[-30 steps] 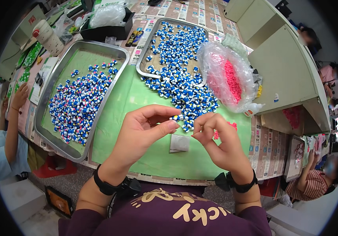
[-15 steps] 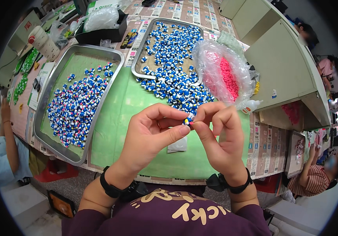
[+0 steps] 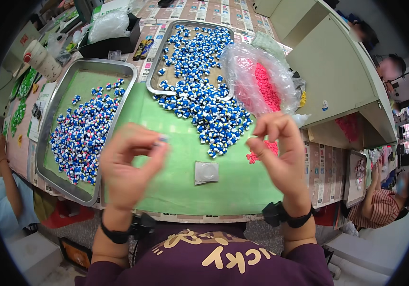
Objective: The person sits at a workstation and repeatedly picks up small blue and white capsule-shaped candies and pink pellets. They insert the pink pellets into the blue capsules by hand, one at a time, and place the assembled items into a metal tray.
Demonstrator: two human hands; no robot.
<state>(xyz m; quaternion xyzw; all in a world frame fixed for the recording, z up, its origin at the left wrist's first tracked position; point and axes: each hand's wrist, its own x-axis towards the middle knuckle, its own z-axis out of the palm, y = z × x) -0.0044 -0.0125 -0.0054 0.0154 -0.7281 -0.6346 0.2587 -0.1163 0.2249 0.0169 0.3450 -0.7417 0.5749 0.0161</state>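
Between the thumb and fingertips of my left hand [image 3: 130, 159], blurred by motion, is a small blue-and-white piece [image 3: 162, 138]. That hand is over the green mat, beside the left metal tray [image 3: 96, 194], which holds many blue-and-white pieces with pink bits [image 3: 85, 136]. My right hand [image 3: 283, 152] is raised with thumb and forefinger slightly apart and nothing visible in them. Below its fingertips lies a small heap of pink bits [image 3: 253, 157]. Between the hands, blue-and-white pieces with yellow bits [image 3: 214, 121] spill from the far metal tray [image 3: 153, 71]. A small pale square pad [image 3: 206, 172] lies nearer me.
An opened plastic bag [image 3: 242, 71] of pink bits and a white bottle [image 3: 300, 119] stand by the cabinet [image 3: 333, 62] at right. A black box [image 3: 114, 45] and a tumbler [image 3: 42, 59] are at far left. Other people sit at both sides.
My hands have parted. The left has moved left toward the tray with the small piece; the right has drawn slightly right and let go of it.
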